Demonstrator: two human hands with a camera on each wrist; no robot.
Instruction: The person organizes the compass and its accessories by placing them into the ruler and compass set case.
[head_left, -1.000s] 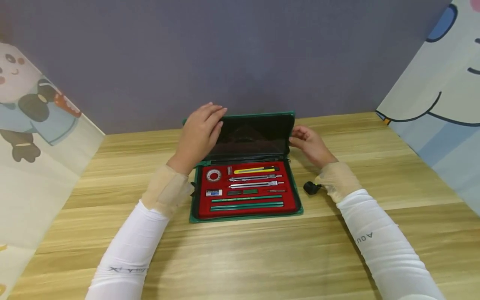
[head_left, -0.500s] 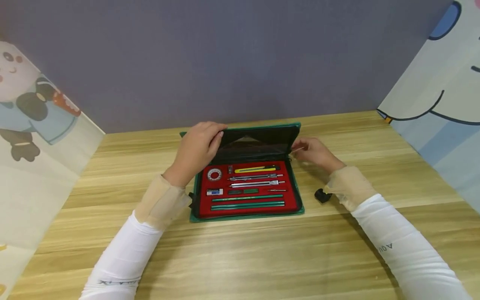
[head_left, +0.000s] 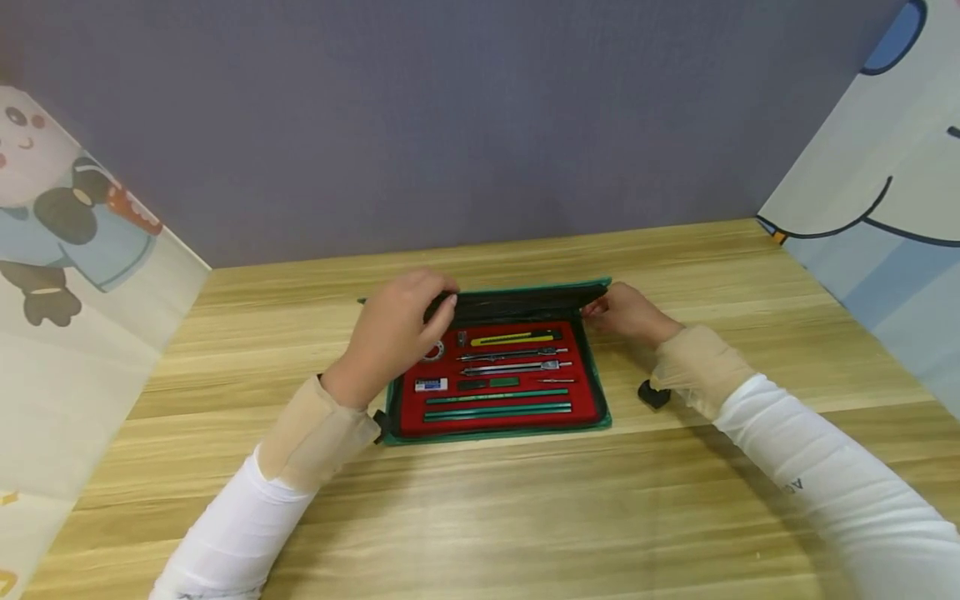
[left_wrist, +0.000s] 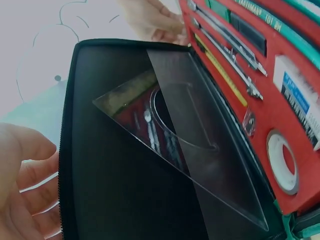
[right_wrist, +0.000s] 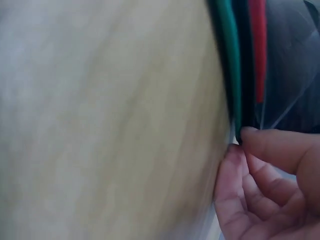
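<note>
A green zippered case (head_left: pixel 495 437) lies on the table with its dark lid (head_left: pixel 525 300) tilted low over the back. Its red tray (head_left: pixel 442 427) bears green pencils (head_left: pixel 498 410), an eraser (head_left: pixel 431 385), a yellow cutter knife (head_left: pixel 513 338), compasses (head_left: pixel 516 368) and a white ring (left_wrist: pixel 282 161). Behind a clear pocket in the lid sits a transparent set square (left_wrist: pixel 135 120). My left hand (head_left: pixel 401 329) is at the lid's left edge, fingers reaching behind it, thumb beside it. My right hand (head_left: pixel 626 315) pinches the case's edge at the back right corner; the fingertips (right_wrist: pixel 250 134) meet there.
The wooden table (head_left: pixel 510 517) extends around the case, with a grey wall (head_left: pixel 480 125) close behind. Printed panels (head_left: pixel 82 208) flank both sides. A small black block (head_left: pixel 654 394) hangs by the right wrist.
The lid has tipped forward and down from a more upright stance. My left hand has come down with it; my right hand has moved slightly down and right and closed its fingers at the corner.
</note>
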